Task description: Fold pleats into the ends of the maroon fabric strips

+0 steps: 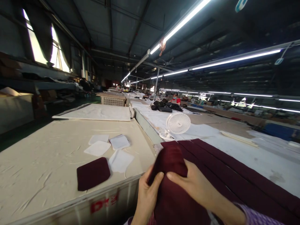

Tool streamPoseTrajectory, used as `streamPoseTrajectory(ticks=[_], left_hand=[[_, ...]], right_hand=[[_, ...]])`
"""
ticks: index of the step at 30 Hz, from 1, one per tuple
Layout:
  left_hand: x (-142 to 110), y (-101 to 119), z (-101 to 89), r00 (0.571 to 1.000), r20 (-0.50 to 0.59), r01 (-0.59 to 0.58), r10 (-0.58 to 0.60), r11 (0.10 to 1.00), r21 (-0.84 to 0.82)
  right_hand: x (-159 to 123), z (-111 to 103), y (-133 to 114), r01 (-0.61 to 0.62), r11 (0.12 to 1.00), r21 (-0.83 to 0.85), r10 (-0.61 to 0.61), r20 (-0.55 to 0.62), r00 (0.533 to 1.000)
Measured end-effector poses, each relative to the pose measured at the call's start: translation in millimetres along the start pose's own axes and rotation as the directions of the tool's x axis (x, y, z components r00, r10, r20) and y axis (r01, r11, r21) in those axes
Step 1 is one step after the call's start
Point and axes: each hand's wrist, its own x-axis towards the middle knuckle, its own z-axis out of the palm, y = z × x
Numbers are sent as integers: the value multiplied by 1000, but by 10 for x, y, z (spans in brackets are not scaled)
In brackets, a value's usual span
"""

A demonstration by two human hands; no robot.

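Between my two hands is a long piece of maroon fabric (pixel 179 200), its upper end bent over and its lower part hanging toward me. My left hand (pixel 148 190) grips the left edge, thumb on top. My right hand (pixel 194 181) pinches the same fabric from the right, thumb pressed flat near the middle. To the right, several maroon fabric strips (pixel 217 165) lie side by side on the white-covered table (pixel 269 156). On the cream-covered surface at the left are a maroon cut piece (pixel 93 173) and several white cut pieces (pixel 120 161).
A small white fan (pixel 178 123) stands on the table ahead. Dark items (pixel 164 105) are heaped beyond it, near a person in red (pixel 175 99). A white board (pixel 98 112) lies on the cream-covered surface (pixel 58 150). A plastic crate (pixel 113 100) sits farther back.
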Motion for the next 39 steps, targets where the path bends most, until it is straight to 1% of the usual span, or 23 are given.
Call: streamPoseTrajectory(ticks=[2,3,4,5,7,8,9,11,12,13,14,16,17,18,19,22,23,25,27,31,33,36,39], left_hand=[[-2,-38,3,995,-57,72,-82,985,-159],[-1,-42,1,993,-77,77,-93,979,-190],[2,-32,-4,995,-77,55,-69,984,-170],[6,-10,-11,999,-49,13,-19,994,-109],[14,47,-23,996,42,-83,82,996,19],[17,68,-23,993,59,-104,102,994,33],[17,78,-18,996,40,-85,85,996,-5],[13,65,-4,998,-43,33,-42,981,-190],[9,49,0,993,-58,86,-107,956,-282],[4,34,-2,989,-48,115,-137,938,-328],[-1,24,-9,992,-24,107,-120,943,-315],[-5,27,-31,1000,9,-1,3,987,-163],[-3,34,-38,999,11,-50,51,995,-83],[0,41,-37,998,3,-61,61,997,-41],[3,44,-30,999,-9,-38,37,998,-52],[4,26,21,997,-24,72,-79,973,-219],[-2,18,37,997,-31,61,-69,974,-220],[-20,10,59,997,-77,-10,0,992,-128],[-37,19,73,995,-98,-3,-8,994,-111],[-32,49,102,986,43,166,-161,919,-358],[-11,52,100,982,70,187,-173,909,-372],[18,33,57,983,69,181,-168,932,-314],[24,4,1,984,83,172,-159,967,-190]], right_hand=[[0,29,9,203,954,-221,-216,-38,976],[4,40,19,250,928,-276,-277,-63,959],[11,45,30,247,932,-267,-280,-92,955],[20,44,41,199,960,-200,-226,-123,966],[37,27,56,43,999,-17,-45,-140,989],[40,16,58,2,1000,19,0,-135,991],[37,8,58,21,1000,-9,-22,-129,991],[18,1,52,200,961,-190,-226,-128,966],[7,4,50,303,914,-271,-343,-117,932],[0,10,50,361,883,-300,-409,-113,906],[-3,17,52,366,892,-265,-408,-125,904],[5,29,62,205,976,-78,-216,-181,960],[13,32,68,94,996,8,-91,-182,979],[20,32,74,21,999,43,-13,-184,983],[25,30,79,7,1000,18,-4,-178,984],[25,12,86,137,978,-157,-164,-178,970],[24,3,84,134,980,-144,-158,-171,972],[28,-14,74,15,1000,14,-14,-107,994],[39,-31,60,-126,977,171,138,-57,989],[54,-79,45,-183,960,211,205,-87,975],[43,-116,55,-190,961,202,201,-32,979],[20,-179,86,-196,972,131,187,79,979],[29,-251,113,-127,981,-146,141,93,986]])
